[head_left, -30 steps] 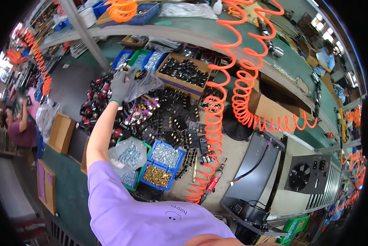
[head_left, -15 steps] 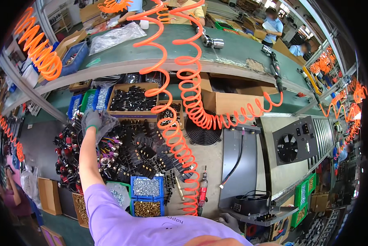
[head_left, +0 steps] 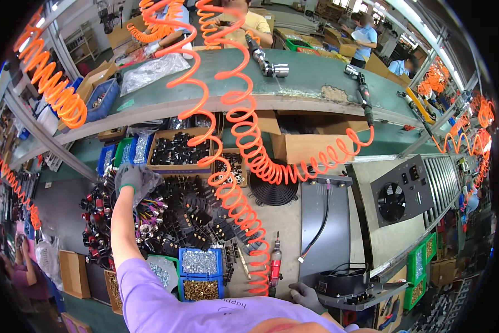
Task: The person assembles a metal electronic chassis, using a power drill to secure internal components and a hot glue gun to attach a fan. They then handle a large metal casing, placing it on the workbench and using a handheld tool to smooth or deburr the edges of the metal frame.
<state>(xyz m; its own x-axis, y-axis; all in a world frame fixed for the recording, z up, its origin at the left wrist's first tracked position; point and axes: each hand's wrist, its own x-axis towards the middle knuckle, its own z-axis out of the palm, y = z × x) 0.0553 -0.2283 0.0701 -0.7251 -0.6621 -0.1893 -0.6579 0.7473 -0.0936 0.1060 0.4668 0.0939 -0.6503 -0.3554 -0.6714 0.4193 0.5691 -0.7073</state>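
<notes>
1. Cardboard box [head_left: 74, 273], open and tilted, sits at the far left.
2. Next to it, black-and-red parts [head_left: 96, 222] lie heaped on the worktop [head_left: 288, 217].
3. Blue bins [head_left: 106, 161] stand at the back with a green bin [head_left: 124, 151] between them.
4. In front of these, the person's left hand [head_left: 130, 176], in a grey glove, reaches forward, back of the hand uppermost. Its fingertips are hidden, so how far it is open, and whether it grips anything, cannot be told.
5. A clear plastic bag [head_left: 151, 182] bunches against the right side of that hand, below a cardboard tray of black parts [head_left: 180, 149].
6. Nearer the person, two blue trays hold silver-coloured fasteners [head_left: 199, 261] and brass-coloured fasteners [head_left: 201, 289].
7. Orange coiled hose [head_left: 241, 206] hangs down toward a red power screwdriver [head_left: 275, 265].
8. Just right of that tool, the gloved right hand [head_left: 306, 297] rests low with loosely bent fingers; whether anything is beneath them cannot be told.
9. Beside it stand a black round fan [head_left: 344, 282] and a long grey metal panel [head_left: 330, 222].
</notes>
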